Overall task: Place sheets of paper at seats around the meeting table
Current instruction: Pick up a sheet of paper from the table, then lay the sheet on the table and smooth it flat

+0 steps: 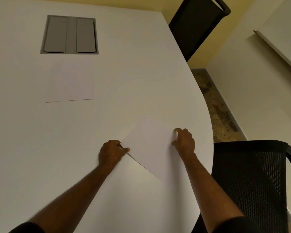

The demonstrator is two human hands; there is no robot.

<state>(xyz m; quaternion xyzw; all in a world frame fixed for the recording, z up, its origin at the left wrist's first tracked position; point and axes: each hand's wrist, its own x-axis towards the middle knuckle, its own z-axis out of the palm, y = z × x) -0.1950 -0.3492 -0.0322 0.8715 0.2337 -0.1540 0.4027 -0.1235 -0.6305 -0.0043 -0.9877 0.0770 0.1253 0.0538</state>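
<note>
A white sheet of paper (pixel 151 145) lies turned at an angle on the white meeting table (pixel 40 148), near its curved right edge. My left hand (pixel 112 153) pinches the sheet's left corner between thumb and fingers. My right hand (pixel 184 140) grips the sheet's right edge with curled fingers. A thin stack of white paper (pixel 71 81) lies flat farther back on the table, below the grey hatch.
A grey cable hatch (pixel 70 35) with two lids is set into the tabletop at the back. One black mesh chair (pixel 252 182) stands at the near right, another black chair (pixel 196 22) at the far right. Floor and pale wall lie beyond.
</note>
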